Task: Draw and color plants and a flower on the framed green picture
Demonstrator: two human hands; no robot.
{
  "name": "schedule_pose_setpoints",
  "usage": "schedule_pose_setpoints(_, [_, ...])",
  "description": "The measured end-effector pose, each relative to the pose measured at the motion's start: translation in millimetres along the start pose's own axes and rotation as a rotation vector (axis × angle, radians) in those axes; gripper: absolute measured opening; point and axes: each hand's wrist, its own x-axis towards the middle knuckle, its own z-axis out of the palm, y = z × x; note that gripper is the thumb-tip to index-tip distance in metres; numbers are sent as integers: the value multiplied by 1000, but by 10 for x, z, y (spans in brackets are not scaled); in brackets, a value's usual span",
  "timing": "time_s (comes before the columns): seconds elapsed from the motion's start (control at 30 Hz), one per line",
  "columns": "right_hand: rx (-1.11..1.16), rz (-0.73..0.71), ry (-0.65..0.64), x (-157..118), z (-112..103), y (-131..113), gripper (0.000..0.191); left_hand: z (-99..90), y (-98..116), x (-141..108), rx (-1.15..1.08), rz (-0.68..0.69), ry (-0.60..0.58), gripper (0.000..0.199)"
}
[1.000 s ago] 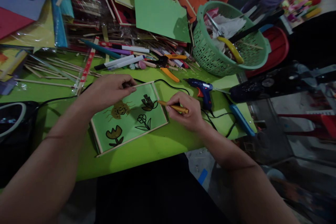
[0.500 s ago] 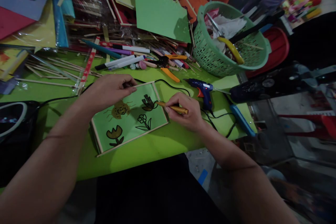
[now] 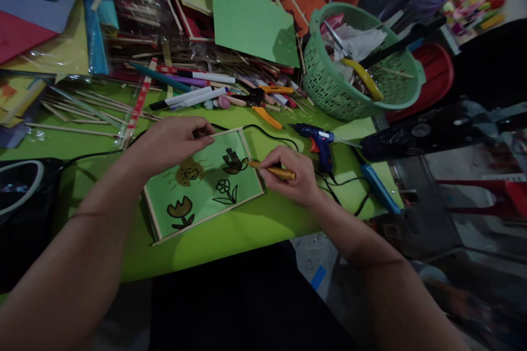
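Ochre pen (image 3: 283,173) points left; long axis slopes slightly down rightward.

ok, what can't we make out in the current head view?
All in the head view:
Framed green card: left stretch of its far edge, hidden by the left hand.
Gold pen in the right hand: whether its tip touches the card, too small and dim.
Green basket: bottom, hidden by its wall and contents.
Black object with pale loop: cut off by the left edge.
Blue glue gun: markings, too small.
Colourful items, upper right: blurred.
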Motion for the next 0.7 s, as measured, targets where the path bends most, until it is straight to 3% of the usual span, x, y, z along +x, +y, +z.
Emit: schedule_pose_setpoints(0.7, [-62, -72, 58, -10, 8, 16, 13, 31, -33, 40, -10, -32, 24, 43])
